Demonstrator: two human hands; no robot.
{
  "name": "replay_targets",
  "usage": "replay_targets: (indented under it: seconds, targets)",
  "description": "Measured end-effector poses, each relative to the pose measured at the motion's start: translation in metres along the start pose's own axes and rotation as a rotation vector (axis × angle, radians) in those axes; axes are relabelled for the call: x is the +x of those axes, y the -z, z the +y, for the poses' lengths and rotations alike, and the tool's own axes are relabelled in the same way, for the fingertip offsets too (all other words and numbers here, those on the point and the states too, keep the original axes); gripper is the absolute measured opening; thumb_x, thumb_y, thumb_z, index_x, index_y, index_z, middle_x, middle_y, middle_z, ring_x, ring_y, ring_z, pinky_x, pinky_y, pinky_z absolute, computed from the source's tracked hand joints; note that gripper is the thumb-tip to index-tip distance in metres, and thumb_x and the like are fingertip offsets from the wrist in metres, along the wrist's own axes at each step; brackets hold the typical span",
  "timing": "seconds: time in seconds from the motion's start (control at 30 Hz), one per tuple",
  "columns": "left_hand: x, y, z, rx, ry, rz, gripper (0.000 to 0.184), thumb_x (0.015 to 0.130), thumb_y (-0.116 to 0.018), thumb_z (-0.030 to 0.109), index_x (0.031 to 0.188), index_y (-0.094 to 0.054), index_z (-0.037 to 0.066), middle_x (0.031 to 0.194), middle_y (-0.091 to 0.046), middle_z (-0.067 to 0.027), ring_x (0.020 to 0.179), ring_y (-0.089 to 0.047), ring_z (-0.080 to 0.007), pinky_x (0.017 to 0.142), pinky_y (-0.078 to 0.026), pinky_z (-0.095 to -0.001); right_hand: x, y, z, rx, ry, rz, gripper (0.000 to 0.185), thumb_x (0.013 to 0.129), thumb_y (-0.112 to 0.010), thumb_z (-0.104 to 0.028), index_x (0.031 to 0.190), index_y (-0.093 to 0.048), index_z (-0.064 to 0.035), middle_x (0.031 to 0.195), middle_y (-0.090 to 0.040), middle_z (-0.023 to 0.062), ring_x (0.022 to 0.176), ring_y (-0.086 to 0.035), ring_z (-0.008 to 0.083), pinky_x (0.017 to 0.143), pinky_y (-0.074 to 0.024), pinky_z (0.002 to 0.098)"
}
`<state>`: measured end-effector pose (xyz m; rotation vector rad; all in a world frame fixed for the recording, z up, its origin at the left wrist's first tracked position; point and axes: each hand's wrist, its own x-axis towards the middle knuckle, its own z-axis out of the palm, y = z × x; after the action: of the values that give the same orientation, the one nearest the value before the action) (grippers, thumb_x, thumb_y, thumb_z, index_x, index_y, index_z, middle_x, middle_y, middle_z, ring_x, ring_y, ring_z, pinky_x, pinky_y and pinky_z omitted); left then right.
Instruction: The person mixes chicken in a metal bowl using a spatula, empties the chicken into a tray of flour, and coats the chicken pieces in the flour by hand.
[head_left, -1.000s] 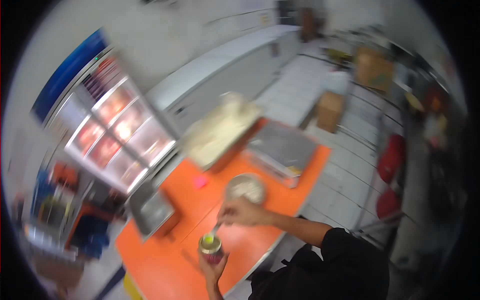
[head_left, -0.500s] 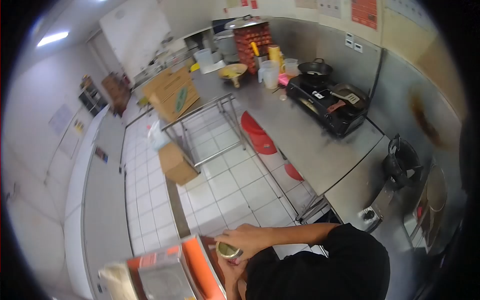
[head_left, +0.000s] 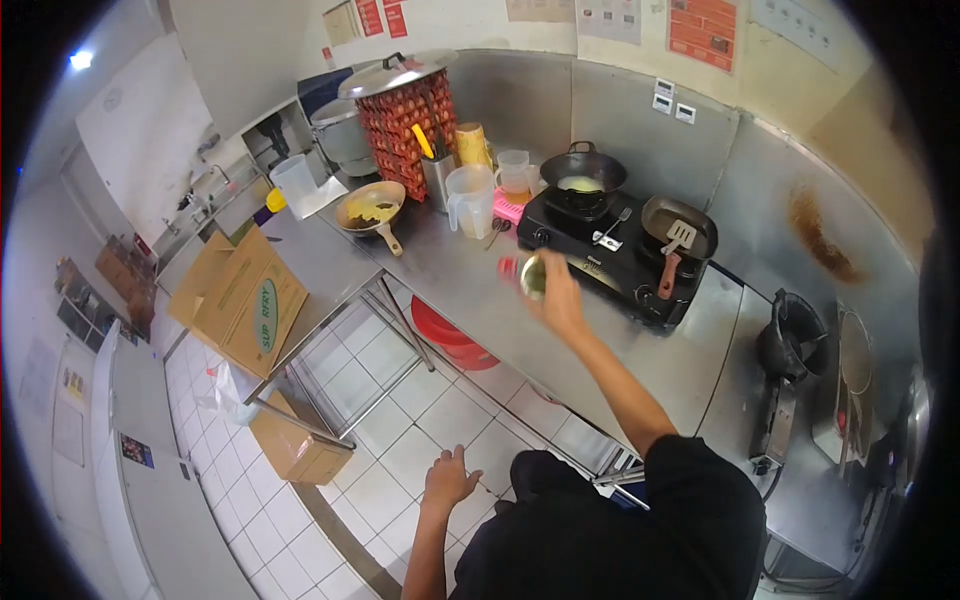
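My right hand (head_left: 560, 298) is closed around a small can (head_left: 535, 277) with a shiny, greenish-gold end and red at its left side, blurred by motion. It is over the steel counter (head_left: 470, 285), in front of the black two-burner gas stove (head_left: 600, 252). A wok (head_left: 583, 165) with something pale in it stands on the left burner. On the right burner is a square pan (head_left: 655, 212) with a slotted spatula (head_left: 675, 255) across it. Low over the tiled floor, my left hand (head_left: 452, 478) is empty, its fingers apart.
On the counter stand a frying pan (head_left: 352, 222) with yellow food, a plastic jug (head_left: 470, 205) and tall stacked red egg trays (head_left: 400, 125) under a metal lid. A cardboard box (head_left: 250, 300) sits at the left. Below is a red tub (head_left: 450, 335). An iron burner (head_left: 790, 340) stands right.
Both hands were together on the can above an orange-lined drawer or box. The right hand has carried the can up over the counter; the left has let go. My view has turned toward the stove.
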<state>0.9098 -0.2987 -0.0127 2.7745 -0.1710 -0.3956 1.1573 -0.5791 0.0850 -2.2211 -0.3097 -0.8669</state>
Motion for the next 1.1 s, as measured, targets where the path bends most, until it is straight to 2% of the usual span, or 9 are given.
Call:
replay_targets:
  seconds: [0.17,0.4,0.5,0.6,0.7,0.73,0.83,0.93,1.1]
  targets:
    - [0.048,0.011,-0.053,-0.298,0.032,0.096,0.064,0.088,-0.071,0.037,0.135,-0.05,-0.001,0.12,-0.061,-0.0282,0.106,-0.063,-0.0435,0.088,-0.054,-0.0486,0.141,-0.1,0.089,-0.098,-0.154,0.146,0.078,0.072,-0.084,-0.012,0.138,-0.042,-0.0087,0.132,-0.05,0.0217,0.114,-0.056,0.0473,0.092,-0.0521,0.0509]
    - [0.039,-0.053,-0.146,-0.265,0.792,-0.22,0.07,0.086,-0.07,0.047,0.134,-0.052,-0.001,0.122,-0.062,-0.0281,0.113,-0.061,-0.043,0.093,-0.052,-0.0503,0.276,-0.238,0.231,-0.409,-0.415,0.044,0.069,0.077,-0.082,-0.023,0.136,-0.048,-0.0072,0.127,-0.054,0.0228,0.115,-0.059,0.0435,0.095,-0.0507,0.0506]
    - [0.039,-0.079,-0.165,-0.391,0.9,-0.199,0.072,0.087,-0.067,0.051,0.136,-0.051,0.0,0.121,-0.063,-0.0286,0.113,-0.061,-0.0428,0.093,-0.052,-0.0513,0.299,-0.278,0.309,-0.467,-0.197,-0.144,0.05,0.085,-0.072,-0.033,0.125,-0.063,-0.0043,0.117,-0.066,0.0218,0.108,-0.064,0.0378,0.093,-0.0505,0.0489]
    - [0.06,-0.065,-0.157,-0.5,0.904,0.038,0.069,0.092,-0.062,0.048,0.138,-0.049,-0.002,0.127,-0.061,-0.0265,0.118,-0.058,-0.0416,0.098,-0.049,-0.0508,0.306,-0.306,0.366,-1.397,0.165,-0.539,0.059,0.092,-0.056,-0.058,0.125,-0.067,-0.0107,0.117,-0.069,0.0144,0.103,-0.067,0.0363,0.084,-0.0538,0.0593]
    - [0.085,-0.03,-0.138,-0.585,0.964,0.152,0.055,0.094,-0.061,0.04,0.13,-0.054,-0.001,0.122,-0.062,-0.0257,0.116,-0.059,-0.0408,0.098,-0.05,-0.0487,0.332,-0.318,0.408,-1.453,0.172,-0.673,0.066,0.081,-0.061,-0.072,0.102,-0.076,-0.0118,0.098,-0.074,0.0126,0.076,-0.072,0.035,0.062,-0.0581,0.0569]
    - [0.089,-0.02,-0.133,-0.645,0.993,0.17,0.053,0.094,-0.061,0.039,0.128,-0.055,-0.001,0.121,-0.062,-0.0255,0.116,-0.06,-0.0409,0.098,-0.05,-0.0485,0.339,-0.326,0.479,-1.265,0.239,-0.4,0.064,0.075,-0.07,-0.07,0.093,-0.078,-0.0101,0.09,-0.074,0.0147,0.075,-0.072,0.0357,0.063,-0.0579,0.0566]
    - [0.087,-0.017,-0.118,-0.753,1.05,0.149,0.052,0.093,-0.064,0.036,0.128,-0.055,-0.001,0.12,-0.063,-0.0248,0.113,-0.061,-0.0414,0.096,-0.05,-0.0487,0.343,-0.34,0.417,-0.792,-0.145,-0.506,0.063,0.074,-0.073,-0.057,0.111,-0.071,-0.0063,0.104,-0.071,0.0175,0.084,-0.07,0.0336,0.073,-0.0582,0.048]
    - [0.063,-0.017,-0.095,-0.886,1.074,0.341,0.05,0.094,-0.063,0.035,0.128,-0.056,-0.001,0.119,-0.063,-0.0248,0.112,-0.061,-0.0416,0.094,-0.051,-0.0497,0.205,-0.412,0.229,-0.112,0.194,-0.355,0.06,0.081,-0.067,-0.052,0.12,-0.063,-0.0063,0.112,-0.066,0.0178,0.094,-0.066,0.0321,0.08,-0.0553,0.0475]
    - [0.064,0.031,-0.082,-0.821,0.692,1.121,0.046,0.099,-0.056,0.03,0.128,-0.056,-0.005,0.123,-0.06,-0.0271,0.121,-0.055,-0.0422,0.103,-0.045,-0.047,-0.06,-0.396,-0.052,0.632,0.301,-1.444,0.057,0.093,-0.055,-0.044,0.135,-0.049,-0.0063,0.126,-0.058,0.0184,0.11,-0.06,0.0298,0.091,-0.0504,0.0466]
